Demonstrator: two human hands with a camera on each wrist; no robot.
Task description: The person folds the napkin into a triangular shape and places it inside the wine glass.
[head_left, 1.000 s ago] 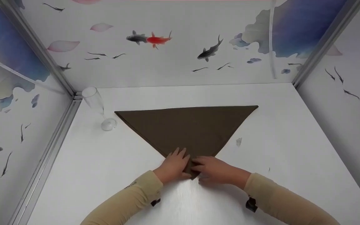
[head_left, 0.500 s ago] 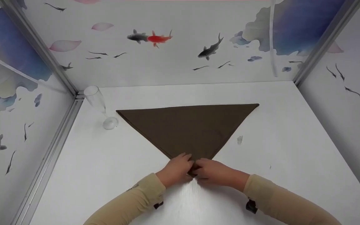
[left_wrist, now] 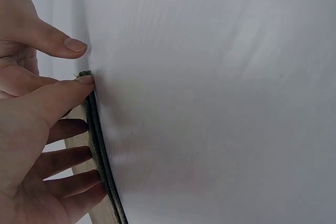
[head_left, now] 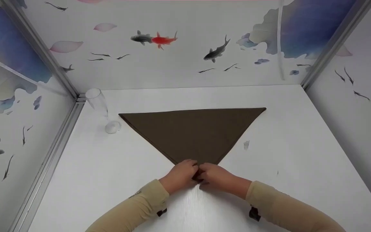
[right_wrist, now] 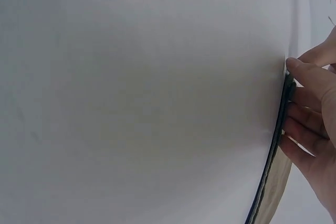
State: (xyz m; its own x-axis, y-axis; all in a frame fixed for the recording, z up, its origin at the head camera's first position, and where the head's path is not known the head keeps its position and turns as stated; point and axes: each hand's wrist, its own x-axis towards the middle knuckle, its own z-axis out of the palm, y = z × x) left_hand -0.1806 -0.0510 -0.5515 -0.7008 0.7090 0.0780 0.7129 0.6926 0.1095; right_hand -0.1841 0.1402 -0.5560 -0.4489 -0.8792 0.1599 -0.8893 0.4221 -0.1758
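A dark brown cloth napkin (head_left: 198, 135), folded into a triangle, lies on the white table with its long side away from me and its point towards me. My left hand (head_left: 180, 175) bends its fingers over the left side of that point; in the left wrist view its thumb (left_wrist: 79, 87) sits at the napkin's layered tip. From the other side my right hand (head_left: 219, 177) pinches the same corner, thumb (right_wrist: 310, 74) at the tip and fingers curled on the cloth. Both hands nearly meet there and hide most of the point.
A clear stemmed glass (head_left: 97, 100) stands at the back left, near the napkin's left corner. White walls (head_left: 185, 71) printed with fish and petals enclose the table's back and sides. A small grey mark (head_left: 246, 145) shows right of the napkin.
Both hands have drawn closer together at the napkin's near point. The left fingers, spread flatter before, are now bent in, and the point has been tucked back a little.
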